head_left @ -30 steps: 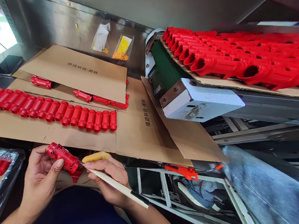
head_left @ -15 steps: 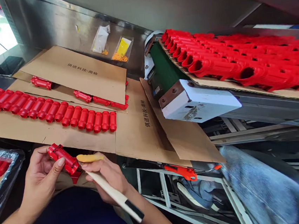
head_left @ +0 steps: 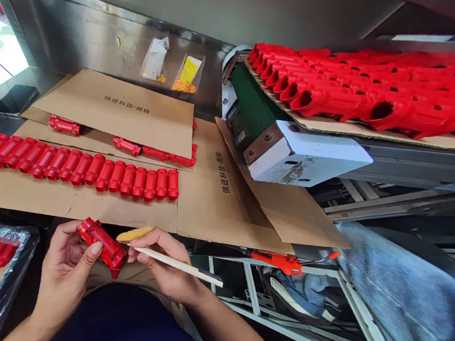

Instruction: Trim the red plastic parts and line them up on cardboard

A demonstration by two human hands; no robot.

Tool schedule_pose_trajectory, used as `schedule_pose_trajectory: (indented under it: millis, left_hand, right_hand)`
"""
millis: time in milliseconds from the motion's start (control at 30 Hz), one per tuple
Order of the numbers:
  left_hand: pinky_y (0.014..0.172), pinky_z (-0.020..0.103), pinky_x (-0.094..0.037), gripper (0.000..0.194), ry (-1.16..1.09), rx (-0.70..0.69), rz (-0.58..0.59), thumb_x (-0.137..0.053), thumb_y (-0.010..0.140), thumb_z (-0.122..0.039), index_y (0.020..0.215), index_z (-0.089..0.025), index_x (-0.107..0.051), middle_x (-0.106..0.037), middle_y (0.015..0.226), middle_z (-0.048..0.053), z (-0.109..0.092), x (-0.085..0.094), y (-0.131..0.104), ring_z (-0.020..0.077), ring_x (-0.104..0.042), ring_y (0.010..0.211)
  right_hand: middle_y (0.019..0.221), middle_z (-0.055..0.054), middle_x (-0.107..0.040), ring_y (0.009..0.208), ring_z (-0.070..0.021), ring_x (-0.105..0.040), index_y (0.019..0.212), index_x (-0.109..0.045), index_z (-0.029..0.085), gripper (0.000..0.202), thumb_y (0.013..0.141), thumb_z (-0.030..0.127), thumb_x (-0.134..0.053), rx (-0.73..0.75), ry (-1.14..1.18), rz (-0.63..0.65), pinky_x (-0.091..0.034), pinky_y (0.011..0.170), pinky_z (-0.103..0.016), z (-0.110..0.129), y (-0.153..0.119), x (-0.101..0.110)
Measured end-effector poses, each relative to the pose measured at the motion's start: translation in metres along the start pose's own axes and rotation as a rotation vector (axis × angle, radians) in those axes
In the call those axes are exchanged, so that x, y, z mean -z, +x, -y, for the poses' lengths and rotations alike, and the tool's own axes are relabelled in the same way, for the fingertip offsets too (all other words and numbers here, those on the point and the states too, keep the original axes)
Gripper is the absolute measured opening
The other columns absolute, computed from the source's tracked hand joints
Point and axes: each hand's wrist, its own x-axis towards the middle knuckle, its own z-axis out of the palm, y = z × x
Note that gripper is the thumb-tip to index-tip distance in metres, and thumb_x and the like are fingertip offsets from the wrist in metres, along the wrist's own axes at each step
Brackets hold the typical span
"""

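Note:
A red plastic part (head_left: 104, 243) is held in my left hand (head_left: 64, 266), thumb on its side, below the row of similar parts. My right hand (head_left: 166, 265) grips a thin pale-handled tool (head_left: 176, 263) with a dark end, its tip near the right end of the red part. A yellow piece (head_left: 134, 234) shows at my right index finger; whether it is worn or held is unclear. On the cardboard (head_left: 143, 213), a row of red cylindrical parts (head_left: 97, 169) lies side by side.
More red parts (head_left: 336, 90) fill a cardboard sheet on the green conveyor (head_left: 253, 98) at right. A phone (head_left: 15, 100), two small bags (head_left: 188, 73) and a loose cardboard sheet (head_left: 117, 111) lie behind. Orange-handled pliers (head_left: 278, 262) hang near the front edge. A plastic-lined box (head_left: 26, 249) stands left.
The red part has tilted more steeply and shifted slightly right with my left hand. The pale tool in my right hand has swung to a flatter angle, its dark end higher.

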Motion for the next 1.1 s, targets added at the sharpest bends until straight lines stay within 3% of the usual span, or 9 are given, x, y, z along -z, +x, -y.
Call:
schedule_pose_trajectory:
  millis: [100,267,400,467,567,667,833,1100]
  left_hand:
    - [0.072,0.024,-0.065,0.022,0.064,-0.072,-0.018,-0.086,0.09,-0.026,0.109,-0.029,-0.075,-0.081,0.097,0.0,-0.006,-0.004,0.0,0.0178,-0.078,0.08]
    - [0.067,0.027,-0.066,0.028,0.143,-0.192,-0.06,-0.088,0.084,-0.021,0.108,-0.026,-0.075,-0.083,0.09,0.0,-0.007,-0.008,-0.003,0.02,-0.079,0.074]
    - [0.071,0.025,-0.066,0.03,0.116,-0.178,-0.063,-0.088,0.086,-0.022,0.112,-0.026,-0.074,-0.082,0.095,0.001,0.003,0.0,-0.002,0.0183,-0.079,0.079]
    - [0.075,0.024,-0.066,0.026,0.009,-0.07,-0.037,-0.088,0.089,-0.027,0.111,-0.026,-0.073,-0.081,0.097,0.001,0.006,0.003,0.0,0.0173,-0.078,0.082]
    - [0.075,0.026,-0.067,0.025,-0.158,0.076,-0.011,-0.088,0.09,-0.033,0.108,-0.026,-0.072,-0.08,0.095,0.001,0.007,0.004,0.003,0.0169,-0.076,0.08]
    - [0.074,0.027,-0.068,0.023,-0.201,0.115,0.0,-0.088,0.09,-0.033,0.106,-0.027,-0.073,-0.08,0.094,0.001,0.006,0.002,0.003,0.0173,-0.077,0.079]
    - [0.08,0.023,-0.065,0.017,-0.044,0.055,0.064,-0.088,0.089,-0.029,0.1,-0.025,-0.076,-0.082,0.094,0.002,0.002,0.0,0.0,0.0167,-0.078,0.084]
    - [0.077,0.02,-0.065,0.013,0.056,-0.017,0.068,-0.089,0.087,-0.029,0.092,-0.024,-0.078,-0.083,0.089,0.001,-0.009,-0.005,-0.004,0.0155,-0.079,0.08]
  right_hand:
    - [0.092,-0.006,-0.081,0.076,-0.0163,-0.077,0.106,-0.068,0.02,0.03,0.1,0.048,-0.079,-0.102,0.216,-0.048,-0.067,0.073,-0.031,-0.009,0.003,-0.005]
    - [0.087,-0.005,-0.079,0.072,-0.014,-0.069,0.103,-0.07,0.021,0.033,0.091,0.045,-0.09,-0.27,0.617,-0.081,-0.061,0.067,-0.026,-0.011,0.007,-0.013]
    - [0.081,-0.003,-0.077,0.065,-0.0138,-0.065,0.094,-0.068,0.023,0.041,0.087,0.058,-0.089,-0.442,0.778,0.046,-0.054,0.056,-0.023,0.0,0.003,-0.004]
    - [0.082,-0.004,-0.079,0.064,-0.0153,-0.067,0.096,-0.071,0.024,0.041,0.089,0.063,-0.085,-0.361,0.626,0.009,-0.057,0.057,-0.025,0.002,0.001,0.004]
    - [0.1,-0.007,-0.083,0.082,-0.0183,-0.077,0.106,-0.077,0.025,0.021,0.1,0.045,-0.08,-0.088,0.085,-0.233,-0.065,0.076,-0.032,-0.001,-0.001,0.01]
    - [0.113,-0.009,-0.084,0.102,-0.0215,-0.08,0.116,-0.078,0.025,0.013,0.105,0.028,-0.073,0.175,-0.291,-0.224,-0.066,0.092,-0.037,-0.002,-0.001,0.006]
    - [0.12,-0.014,-0.082,0.111,-0.0241,-0.078,0.128,-0.073,0.022,0.024,0.105,0.016,-0.067,0.437,-0.42,-0.104,-0.068,0.095,-0.04,0.001,0.005,-0.01]
    - [0.117,-0.015,-0.082,0.107,-0.0242,-0.079,0.132,-0.071,0.019,0.033,0.102,0.008,-0.068,0.531,-0.469,-0.079,-0.07,0.091,-0.04,-0.001,0.008,-0.018]
